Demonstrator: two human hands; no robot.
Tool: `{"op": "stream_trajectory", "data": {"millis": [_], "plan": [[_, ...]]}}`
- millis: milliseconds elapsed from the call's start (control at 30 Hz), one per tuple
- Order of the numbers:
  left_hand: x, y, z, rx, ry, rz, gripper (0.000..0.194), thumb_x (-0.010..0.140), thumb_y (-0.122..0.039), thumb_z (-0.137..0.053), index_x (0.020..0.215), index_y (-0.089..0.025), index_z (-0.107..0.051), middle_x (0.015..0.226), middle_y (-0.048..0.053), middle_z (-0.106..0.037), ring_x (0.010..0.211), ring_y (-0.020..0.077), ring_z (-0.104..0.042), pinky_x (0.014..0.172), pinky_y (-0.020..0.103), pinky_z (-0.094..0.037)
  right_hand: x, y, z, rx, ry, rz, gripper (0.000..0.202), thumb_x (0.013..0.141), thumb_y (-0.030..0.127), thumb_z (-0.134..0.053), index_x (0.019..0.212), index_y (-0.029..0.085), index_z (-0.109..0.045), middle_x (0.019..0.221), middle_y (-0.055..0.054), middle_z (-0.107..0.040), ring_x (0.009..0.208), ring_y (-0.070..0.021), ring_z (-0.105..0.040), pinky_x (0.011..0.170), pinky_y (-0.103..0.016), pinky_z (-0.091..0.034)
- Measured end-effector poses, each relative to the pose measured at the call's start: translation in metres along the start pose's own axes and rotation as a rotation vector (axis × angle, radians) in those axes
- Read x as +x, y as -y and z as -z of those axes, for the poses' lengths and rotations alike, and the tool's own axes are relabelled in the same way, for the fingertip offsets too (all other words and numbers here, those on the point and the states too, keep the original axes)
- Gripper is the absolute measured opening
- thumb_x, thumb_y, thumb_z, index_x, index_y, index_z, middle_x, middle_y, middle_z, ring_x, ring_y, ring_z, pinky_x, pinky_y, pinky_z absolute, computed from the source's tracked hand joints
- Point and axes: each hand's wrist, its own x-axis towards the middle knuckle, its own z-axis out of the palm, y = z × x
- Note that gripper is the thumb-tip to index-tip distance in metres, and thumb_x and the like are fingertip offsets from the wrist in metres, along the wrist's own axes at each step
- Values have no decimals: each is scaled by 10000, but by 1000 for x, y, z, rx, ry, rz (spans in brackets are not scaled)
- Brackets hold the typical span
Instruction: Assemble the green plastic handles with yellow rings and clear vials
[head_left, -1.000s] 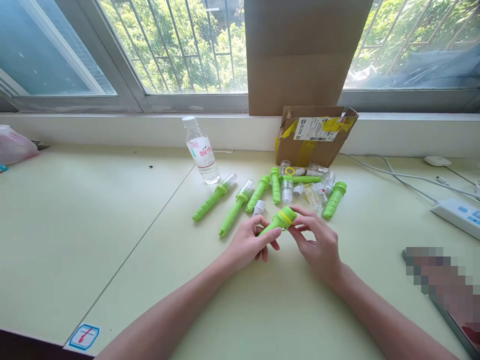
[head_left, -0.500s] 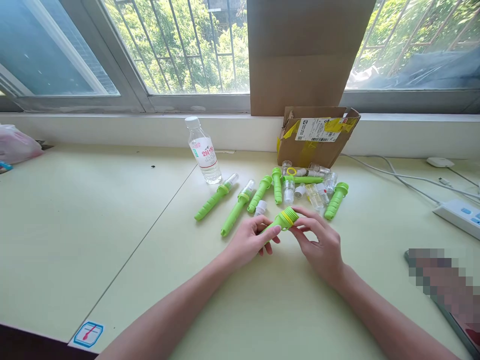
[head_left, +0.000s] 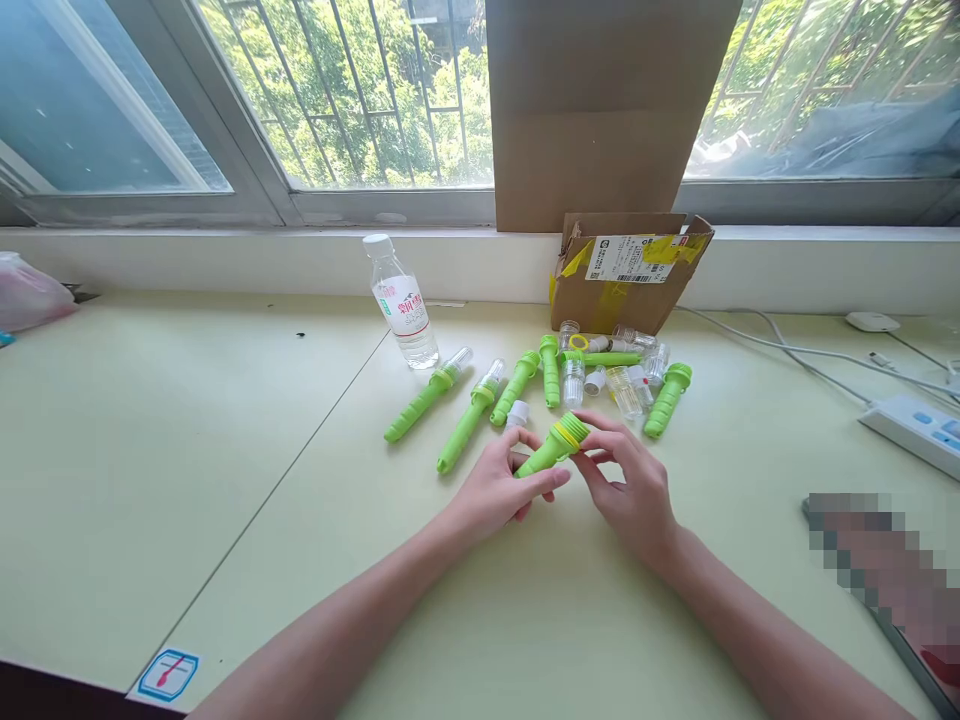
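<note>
My left hand (head_left: 499, 485) is wrapped round the lower part of a green plastic handle (head_left: 547, 455), tilted with its wide threaded end up to the right. A yellow ring (head_left: 567, 437) circles that threaded end. Thumb and fingers of my right hand (head_left: 630, 478) pinch the rim there; their exact contact is partly hidden. Just beyond my left hand lies a white cap (head_left: 517, 412). Two more green handles with clear tips, one (head_left: 424, 405) and another (head_left: 466, 425), rest to the left. Several others lie farther back, among them a handle (head_left: 667, 402) at the right.
Clear plastic tubes (head_left: 624, 390) and small caps are heaped before an open cardboard box (head_left: 630, 290). A water bottle (head_left: 405, 310) stands at the back left. A white power strip (head_left: 911, 430) with cables and a phone (head_left: 885, 610) lie at the right.
The left thumb has slid off the handle's side and now stretches out below it. Both hands still hold the handle. The whole view has shifted slightly.
</note>
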Motion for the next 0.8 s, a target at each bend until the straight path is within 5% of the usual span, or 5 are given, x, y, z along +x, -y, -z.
{"op": "stream_trajectory", "data": {"millis": [367, 800], "plan": [[1, 2, -2, -66, -31, -38, 397, 769, -489, -664, 806, -208, -386, 779, 48, -691, 519, 141, -621, 383, 188, -369, -1, -2, 0, -6, -21, -6, 137, 839, 113, -601, 916, 226, -593, 1126, -82, -655, 873, -184, -678, 602, -306, -618], [2, 5, -1, -20, 4, -97, 357, 858, -519, -531, 900, -166, -555, 890, 89, -694, 617, 149, -647, 474, 216, -451, 0, -1, 2, 7, -24, -22, 147, 841, 97, -595, 919, 221, -600, 1125, -83, -651, 920, -183, -666, 617, -294, -623]]}}
